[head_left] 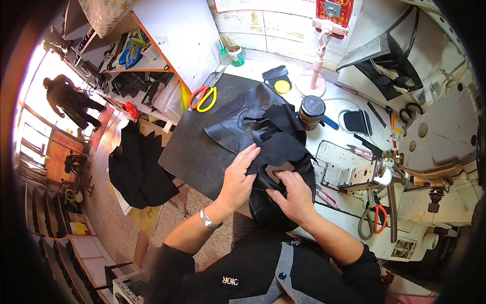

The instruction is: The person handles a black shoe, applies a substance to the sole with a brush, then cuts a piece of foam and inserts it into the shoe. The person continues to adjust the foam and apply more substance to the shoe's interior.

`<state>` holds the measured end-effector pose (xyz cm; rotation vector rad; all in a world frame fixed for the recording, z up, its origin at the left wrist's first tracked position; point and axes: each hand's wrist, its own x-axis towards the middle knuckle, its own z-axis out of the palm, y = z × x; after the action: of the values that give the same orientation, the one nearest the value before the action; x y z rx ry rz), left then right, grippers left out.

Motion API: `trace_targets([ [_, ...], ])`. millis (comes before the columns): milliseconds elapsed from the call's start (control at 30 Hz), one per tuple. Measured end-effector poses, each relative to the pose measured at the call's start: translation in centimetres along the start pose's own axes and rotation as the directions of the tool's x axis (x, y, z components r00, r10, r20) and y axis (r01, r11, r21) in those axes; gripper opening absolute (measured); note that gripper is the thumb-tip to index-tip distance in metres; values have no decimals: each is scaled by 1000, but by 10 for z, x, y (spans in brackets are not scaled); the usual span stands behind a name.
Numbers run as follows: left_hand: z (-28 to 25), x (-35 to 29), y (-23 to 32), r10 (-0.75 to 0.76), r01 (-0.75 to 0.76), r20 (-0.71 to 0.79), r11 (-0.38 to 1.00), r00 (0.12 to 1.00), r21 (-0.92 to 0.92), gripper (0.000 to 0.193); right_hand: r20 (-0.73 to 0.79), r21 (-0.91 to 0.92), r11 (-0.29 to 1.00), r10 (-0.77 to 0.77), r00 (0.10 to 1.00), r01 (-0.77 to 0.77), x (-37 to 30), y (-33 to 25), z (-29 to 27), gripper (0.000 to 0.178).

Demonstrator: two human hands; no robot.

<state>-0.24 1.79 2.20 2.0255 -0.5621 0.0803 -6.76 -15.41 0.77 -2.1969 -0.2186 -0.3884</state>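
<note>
A black leather piece with a fabric lining (268, 207) hangs over the near edge of a dark work mat (192, 157), in front of my body. My left hand (240, 175) grips its left side, the fingers lying over the black cloth and the thumb below. On the other side my right hand (294, 196) is closed on the rim of an opening, thumb and fingertips pinching it. A small brownish-grey patch (279, 169) shows inside that opening. Beyond my hands, more black leather with stitched seams (233, 119) spreads across the mat. The item's exact kind is unclear.
Scissors with red and yellow handles (206, 95) lie on the mat's far left corner. A dark lidded jar (311, 112) and a pink stand (315, 76) are beyond the leather. At right stand a sewing machine (435, 142) and more scissors (374, 215). Black cloth (139, 169) lies left.
</note>
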Motion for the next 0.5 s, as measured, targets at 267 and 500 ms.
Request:
trace_targets([
  [267,-1,0,41,90,-89,-36,996,995,13,55,-3,146,989,-37,999,37,14,-7,-15,30],
  [500,-27,-11,62,309,-332,124,851,943,407,37,276,98,992,-106,955,82,32,2,-54,18],
])
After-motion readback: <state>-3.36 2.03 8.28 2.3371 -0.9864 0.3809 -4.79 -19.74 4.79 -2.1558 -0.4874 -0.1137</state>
